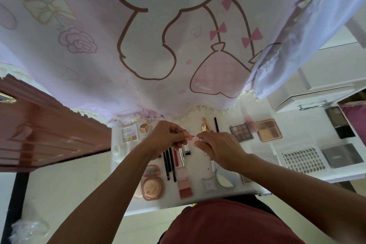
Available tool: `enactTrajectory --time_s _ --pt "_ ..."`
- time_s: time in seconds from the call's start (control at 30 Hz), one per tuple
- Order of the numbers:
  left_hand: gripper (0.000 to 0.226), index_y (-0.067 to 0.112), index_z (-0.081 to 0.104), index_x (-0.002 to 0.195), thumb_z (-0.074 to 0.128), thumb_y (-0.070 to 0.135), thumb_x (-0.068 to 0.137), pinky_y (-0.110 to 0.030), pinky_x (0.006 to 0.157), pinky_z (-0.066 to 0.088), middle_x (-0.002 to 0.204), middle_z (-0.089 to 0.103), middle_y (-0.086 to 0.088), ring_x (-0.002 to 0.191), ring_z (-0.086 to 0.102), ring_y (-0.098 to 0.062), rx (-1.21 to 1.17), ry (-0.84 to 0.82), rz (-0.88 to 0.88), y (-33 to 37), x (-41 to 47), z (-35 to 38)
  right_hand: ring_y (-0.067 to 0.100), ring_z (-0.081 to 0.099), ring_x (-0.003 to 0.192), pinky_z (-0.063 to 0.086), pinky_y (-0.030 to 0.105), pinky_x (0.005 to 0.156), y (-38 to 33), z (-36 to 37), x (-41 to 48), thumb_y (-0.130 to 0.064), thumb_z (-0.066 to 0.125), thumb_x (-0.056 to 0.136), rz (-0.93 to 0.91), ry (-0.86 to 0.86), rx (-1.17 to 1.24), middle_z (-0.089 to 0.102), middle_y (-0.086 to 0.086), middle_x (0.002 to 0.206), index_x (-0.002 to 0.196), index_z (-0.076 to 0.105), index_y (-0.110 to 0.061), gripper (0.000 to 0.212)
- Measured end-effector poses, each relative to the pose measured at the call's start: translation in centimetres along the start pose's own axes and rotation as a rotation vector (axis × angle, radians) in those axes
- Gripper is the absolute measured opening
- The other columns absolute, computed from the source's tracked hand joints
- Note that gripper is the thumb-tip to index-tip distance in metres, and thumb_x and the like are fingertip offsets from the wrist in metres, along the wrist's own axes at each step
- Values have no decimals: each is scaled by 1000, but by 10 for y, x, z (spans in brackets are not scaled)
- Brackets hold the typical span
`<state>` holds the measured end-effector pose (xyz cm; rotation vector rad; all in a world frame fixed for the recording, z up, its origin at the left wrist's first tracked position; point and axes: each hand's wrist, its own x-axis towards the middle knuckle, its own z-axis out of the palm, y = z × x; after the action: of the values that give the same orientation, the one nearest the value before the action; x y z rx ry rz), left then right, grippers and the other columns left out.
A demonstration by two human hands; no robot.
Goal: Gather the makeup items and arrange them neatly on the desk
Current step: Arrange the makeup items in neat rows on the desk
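Makeup items (209, 184) lie flat on the white table (198, 174) in loose rows.

Far left, off the table: brown wooden door (49, 125).

Table left edge, at the back: white nine-pan palette (129, 134), with a round three-colour compact (144, 128) just beside it. Front left: pink powder compact (152, 186), open, lid lying behind the pan.

Next right: black pencils (168, 166) side by side, running front to back. Then a red stick (175, 157) and a silver tube (181, 158), close together. Pink blush compact (185, 187) sits at the front, near the pencil ends.

Centre: left hand (166, 137) and right hand (219, 146) meet above the table. Both pinch a small pink piece (193, 137) between thumb and fingertips, one hand at each end, other fingers curled. The piece is too small to identify.

Behind the hands: gold tube (204, 127) and a single dark stick (216, 124).

Front, right of centre: white sponge (224, 180), partly under the right forearm.

Back right: grey palette (241, 131) and tan palette (268, 129), with a pink tube (248, 123) between them.

Far right: white perforated tray (303, 159), grey box (341, 155) and, behind it, a black box (339, 123).

Cartoon curtain (158, 45) hangs over the table's back edge.
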<state>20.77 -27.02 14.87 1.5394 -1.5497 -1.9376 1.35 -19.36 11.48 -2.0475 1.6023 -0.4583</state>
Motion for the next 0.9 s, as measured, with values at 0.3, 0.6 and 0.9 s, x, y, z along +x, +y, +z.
enactTrajectory --time_s 0.3,0.6,0.9 --pt "7 2 74 87 71 8 84 -19 54 49 67 69 -7 58 60 -13 -10 21 20 2 -2 -1 10 58 58 46 30 60 -3 -8 -1 -51 58 90 97 71 130 61 -11 65 90 67 -24 29" --pt "9 1 74 89 71 7 84 -21 55 50 72 70 -10 60 61 -14 -24 22 27 2 -4 -3 10 54 57 43 29 57 -6 -10 -1 -43 63 89 85 119 127 59 -11 64 88 71 -21 23" --pt "18 -5 72 93 74 8 81 -20 56 51 70 70 -8 60 61 -13 -10 28 35 0 -6 -7 17 63 62 55 40 67 -11 -16 5 -43 51 97 243 -158 326 68 -5 72 87 67 -20 30"
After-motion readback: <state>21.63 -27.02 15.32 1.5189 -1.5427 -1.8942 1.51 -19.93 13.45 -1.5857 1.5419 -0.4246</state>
